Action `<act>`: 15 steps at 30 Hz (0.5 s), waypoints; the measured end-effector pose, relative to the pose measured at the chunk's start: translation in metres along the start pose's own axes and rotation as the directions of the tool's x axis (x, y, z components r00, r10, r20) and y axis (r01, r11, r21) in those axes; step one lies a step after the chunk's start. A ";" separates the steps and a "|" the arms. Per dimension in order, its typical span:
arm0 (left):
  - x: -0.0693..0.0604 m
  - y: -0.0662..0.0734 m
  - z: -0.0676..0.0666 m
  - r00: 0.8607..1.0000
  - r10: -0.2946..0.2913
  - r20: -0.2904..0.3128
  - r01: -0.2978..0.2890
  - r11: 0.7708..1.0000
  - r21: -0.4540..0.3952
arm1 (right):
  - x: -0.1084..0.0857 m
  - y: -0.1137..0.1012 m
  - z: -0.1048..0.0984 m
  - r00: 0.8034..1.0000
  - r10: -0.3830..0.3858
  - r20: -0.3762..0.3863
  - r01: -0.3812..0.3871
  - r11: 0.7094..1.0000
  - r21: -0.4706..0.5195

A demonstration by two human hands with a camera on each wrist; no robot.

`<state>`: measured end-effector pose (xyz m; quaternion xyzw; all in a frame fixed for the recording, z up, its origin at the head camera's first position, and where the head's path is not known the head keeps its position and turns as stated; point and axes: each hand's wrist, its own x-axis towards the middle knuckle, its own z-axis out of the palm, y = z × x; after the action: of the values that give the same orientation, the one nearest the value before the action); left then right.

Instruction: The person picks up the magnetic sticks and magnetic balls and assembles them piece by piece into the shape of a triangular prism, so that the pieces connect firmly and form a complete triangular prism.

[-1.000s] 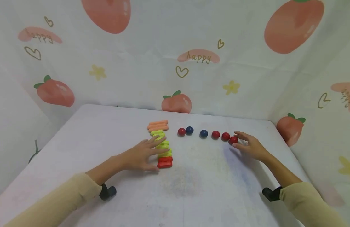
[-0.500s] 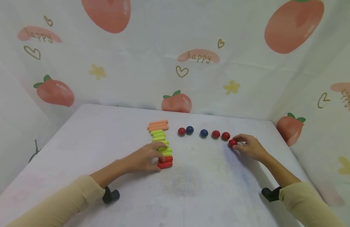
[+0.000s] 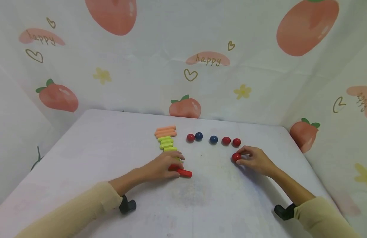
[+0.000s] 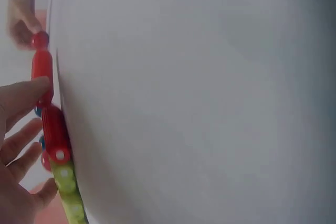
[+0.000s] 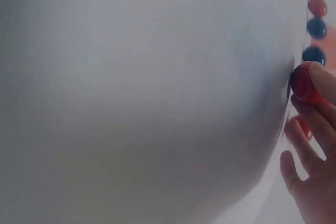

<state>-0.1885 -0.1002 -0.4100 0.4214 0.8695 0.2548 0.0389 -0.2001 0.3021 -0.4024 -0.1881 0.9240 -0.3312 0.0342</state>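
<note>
My left hand (image 3: 161,167) holds a short red stick (image 3: 186,173) between thumb and fingers, its right end sticking out past them. A second red stick (image 4: 54,132) lies behind it, mostly under the fingers in the head view. Beyond the hand runs a column of yellow-green sticks (image 3: 166,145), partly covered, then orange sticks (image 3: 165,132). On the right, my right hand (image 3: 257,161) pinches a red ball (image 3: 235,157) at the table surface, with the thumb on its near side in the right wrist view (image 5: 304,83).
Behind the hands, a loose row of balls crosses the white table (image 3: 127,132): a red ball (image 3: 190,138), two blue balls (image 3: 213,139) and two more red balls (image 3: 226,140). A patterned cloth (image 3: 141,76) hangs along the table's far edge.
My left hand has curled its fingers, taken the nearest red stick and drawn it right, out of the column. My right hand has gripped the end red ball and brought it left and nearer.
</note>
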 end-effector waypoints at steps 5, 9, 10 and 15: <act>0.019 0.009 0.008 0.999 -0.027 -0.033 0.025 0.997 -0.068 | 0.000 -0.014 0.012 0.998 -0.054 0.026 0.053 0.998 0.028; 0.036 0.016 0.012 0.996 -0.076 -0.048 0.069 0.988 -0.136 | 0.002 -0.022 0.023 0.996 -0.077 0.039 0.076 0.997 0.033; 0.040 0.017 0.012 0.995 -0.088 -0.050 0.080 0.986 -0.143 | 0.003 -0.024 0.025 0.996 -0.083 0.043 0.081 0.996 0.035; 0.058 0.022 0.014 0.989 -0.145 -0.038 0.138 0.978 -0.154 | 0.007 -0.031 0.034 0.993 -0.106 0.060 0.103 0.994 0.047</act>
<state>-0.2061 -0.0397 -0.4034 0.3479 0.8762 0.3267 0.0674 -0.1902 0.2570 -0.4088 -0.2456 0.9039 -0.3466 0.0498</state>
